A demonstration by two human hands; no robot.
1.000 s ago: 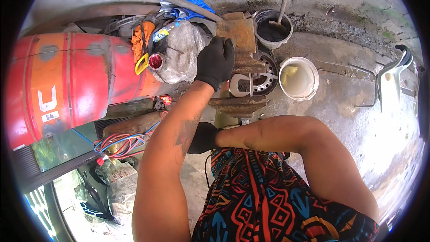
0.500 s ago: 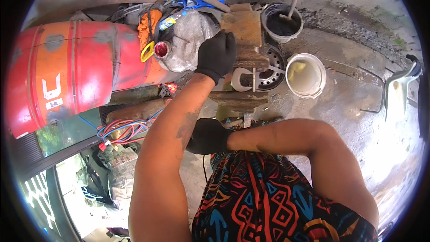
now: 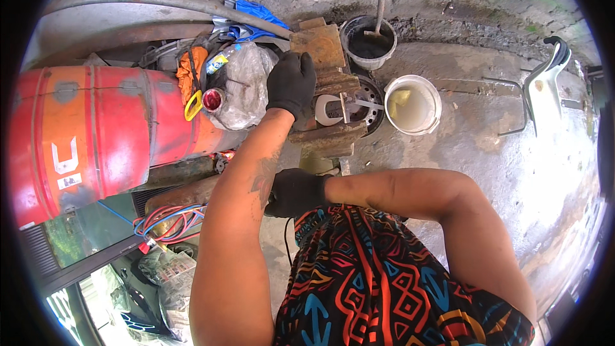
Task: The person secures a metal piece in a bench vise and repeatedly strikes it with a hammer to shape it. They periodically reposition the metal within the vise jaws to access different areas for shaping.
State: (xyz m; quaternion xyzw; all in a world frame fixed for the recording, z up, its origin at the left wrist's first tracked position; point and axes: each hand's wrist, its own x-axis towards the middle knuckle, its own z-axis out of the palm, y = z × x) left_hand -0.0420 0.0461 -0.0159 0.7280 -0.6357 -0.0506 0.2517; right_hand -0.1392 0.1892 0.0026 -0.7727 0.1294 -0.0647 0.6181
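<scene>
My left hand (image 3: 291,83), in a black glove, is closed in a fist at the left side of a rusty metal vise (image 3: 320,45). My right hand (image 3: 296,192), gloved in black too, is closed nearer my body, just below the vise. What either hand holds, if anything, is hidden. A thin black cord (image 3: 287,243) hangs beneath the right hand. Between the vise's two jaws shows a flat metal piece (image 3: 346,107), with a whitish rounded object (image 3: 327,110) beside it.
A red and orange drum (image 3: 122,128) lies at left, near a plastic-covered bundle (image 3: 240,83) and a red-stained cup (image 3: 213,99). Coiled hoses (image 3: 170,224) are below. At right stand a white bucket (image 3: 416,115), a dark-filled bucket (image 3: 368,57) with a shovel (image 3: 380,6), and a wheel (image 3: 368,125).
The view has shifted, so the vise, buckets and drum appear further left. Both gloved hands remain closed, with the left still beside the vise and the right close to my body.
</scene>
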